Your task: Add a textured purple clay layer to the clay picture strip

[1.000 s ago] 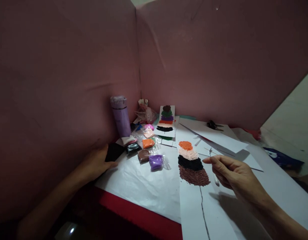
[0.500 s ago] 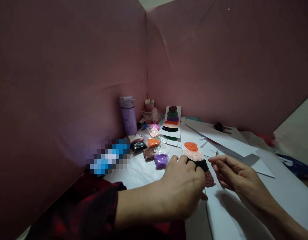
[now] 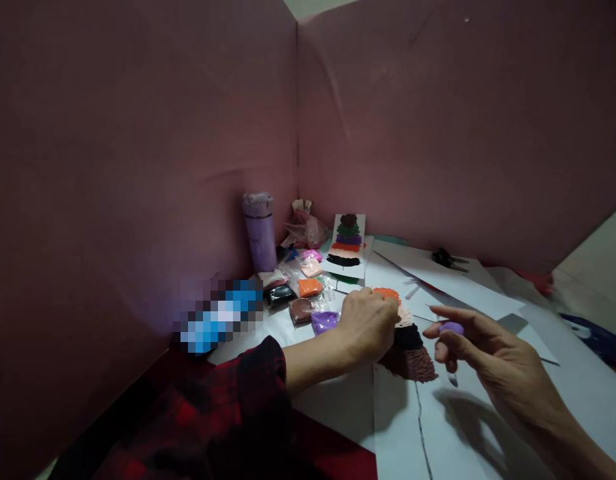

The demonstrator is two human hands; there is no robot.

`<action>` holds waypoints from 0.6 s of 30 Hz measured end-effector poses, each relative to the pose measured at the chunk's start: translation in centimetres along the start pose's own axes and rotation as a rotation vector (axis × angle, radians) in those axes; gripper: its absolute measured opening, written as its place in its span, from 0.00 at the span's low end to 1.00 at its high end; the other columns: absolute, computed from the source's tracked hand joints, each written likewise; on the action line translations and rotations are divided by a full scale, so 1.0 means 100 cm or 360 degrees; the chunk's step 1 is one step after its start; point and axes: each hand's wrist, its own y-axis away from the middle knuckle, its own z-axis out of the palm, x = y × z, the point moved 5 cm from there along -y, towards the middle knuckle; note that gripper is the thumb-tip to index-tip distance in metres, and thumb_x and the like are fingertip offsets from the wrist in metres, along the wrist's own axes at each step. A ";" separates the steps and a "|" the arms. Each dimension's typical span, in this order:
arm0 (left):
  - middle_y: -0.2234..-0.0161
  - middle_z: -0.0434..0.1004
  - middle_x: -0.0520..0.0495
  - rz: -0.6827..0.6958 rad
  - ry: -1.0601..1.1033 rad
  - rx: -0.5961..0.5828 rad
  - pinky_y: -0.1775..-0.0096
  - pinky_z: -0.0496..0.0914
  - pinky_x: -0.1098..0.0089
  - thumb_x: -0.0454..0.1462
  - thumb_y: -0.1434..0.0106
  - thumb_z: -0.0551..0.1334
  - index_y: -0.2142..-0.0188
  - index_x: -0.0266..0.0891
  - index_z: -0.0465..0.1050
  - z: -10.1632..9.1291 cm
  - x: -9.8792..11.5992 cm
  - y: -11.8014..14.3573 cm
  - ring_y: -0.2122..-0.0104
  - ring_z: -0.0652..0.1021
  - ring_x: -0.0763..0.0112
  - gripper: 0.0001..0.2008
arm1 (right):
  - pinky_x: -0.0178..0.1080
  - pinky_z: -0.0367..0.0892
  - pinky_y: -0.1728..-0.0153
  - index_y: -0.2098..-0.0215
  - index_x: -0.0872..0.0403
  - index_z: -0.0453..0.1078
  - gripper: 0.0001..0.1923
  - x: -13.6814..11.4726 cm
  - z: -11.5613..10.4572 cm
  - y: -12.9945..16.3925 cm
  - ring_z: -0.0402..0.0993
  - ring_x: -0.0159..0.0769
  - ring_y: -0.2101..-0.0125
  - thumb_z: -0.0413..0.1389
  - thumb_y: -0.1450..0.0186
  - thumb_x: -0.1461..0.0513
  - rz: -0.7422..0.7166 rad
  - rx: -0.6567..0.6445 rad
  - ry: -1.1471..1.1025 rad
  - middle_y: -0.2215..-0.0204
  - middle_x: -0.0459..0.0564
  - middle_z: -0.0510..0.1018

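My right hand (image 3: 488,357) holds a small lump of purple clay (image 3: 453,328) between thumb and fingers, above the white paper. A small pale tip shows below its fingers; I cannot tell what it is. Over the clay picture, my left hand (image 3: 365,330) is closed, its fingertips turned away, so anything in them is hidden. The picture has textured bands of orange clay (image 3: 388,293), pale peach clay (image 3: 404,317), black clay (image 3: 409,337) and brown clay (image 3: 418,365). A packet of purple clay (image 3: 325,323) lies just left of my left hand.
Packets of orange clay (image 3: 311,287), brown clay (image 3: 302,311) and black clay (image 3: 279,295) lie at left. Behind them stands a purple bottle (image 3: 261,233). A card with coloured bands (image 3: 346,272) leans at the back. Black-handled scissors (image 3: 445,258) rest on papers at right.
My left hand has moved up over the orange and peach bands, its fingers now curled. Purple clay has come into sight in my right hand, and more of the brown band shows.
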 end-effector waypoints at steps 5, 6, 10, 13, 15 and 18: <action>0.64 0.79 0.40 -0.0027 -0.0008 0.0120 0.64 0.68 0.62 0.37 0.34 0.54 0.63 0.35 0.73 0.009 -0.006 0.004 0.62 0.75 0.58 0.10 | 0.32 0.57 0.85 0.63 0.54 0.74 0.22 0.013 -0.004 0.001 0.58 0.28 0.86 0.63 0.45 0.46 0.0013 0.0042 0.0079 0.85 0.41 0.65; 0.65 0.79 0.41 -0.0021 -0.0002 0.0137 0.64 0.68 0.62 0.36 0.34 0.54 0.64 0.35 0.73 0.011 -0.007 0.005 0.63 0.75 0.59 0.10 | 0.31 0.55 0.86 0.63 0.54 0.74 0.22 0.016 -0.004 0.001 0.56 0.27 0.86 0.63 0.45 0.46 0.0037 0.0050 0.0054 0.86 0.40 0.63; 0.66 0.79 0.44 0.0007 0.0042 0.0182 0.64 0.67 0.64 0.36 0.35 0.55 0.65 0.36 0.73 0.020 -0.005 0.007 0.64 0.74 0.61 0.09 | 0.30 0.56 0.86 0.61 0.54 0.74 0.25 0.020 -0.005 -0.002 0.58 0.27 0.84 0.64 0.47 0.45 0.0140 0.0049 0.0029 0.83 0.42 0.65; 0.66 0.79 0.44 0.0017 0.0084 0.0211 0.65 0.67 0.64 0.36 0.36 0.55 0.66 0.37 0.73 0.023 -0.005 0.008 0.64 0.74 0.61 0.09 | 0.35 0.68 0.80 0.53 0.52 0.73 0.29 0.015 -0.005 -0.006 0.67 0.32 0.80 0.63 0.47 0.44 0.0125 0.0033 0.0091 0.74 0.48 0.75; 0.66 0.79 0.44 0.0014 0.0113 0.0231 0.65 0.67 0.64 0.36 0.36 0.55 0.66 0.37 0.74 0.024 -0.005 0.009 0.65 0.74 0.61 0.09 | 0.38 0.73 0.74 0.49 0.52 0.71 0.32 0.012 -0.004 -0.007 0.71 0.36 0.77 0.63 0.47 0.45 0.0102 0.0012 0.0107 0.70 0.51 0.78; 0.67 0.78 0.44 -0.0004 0.0158 0.0261 0.65 0.67 0.63 0.36 0.37 0.55 0.67 0.37 0.74 0.025 -0.006 0.010 0.64 0.74 0.60 0.09 | 0.38 0.72 0.77 0.48 0.53 0.70 0.33 0.011 -0.005 -0.007 0.70 0.36 0.80 0.64 0.47 0.47 0.0044 -0.0003 0.0190 0.76 0.49 0.77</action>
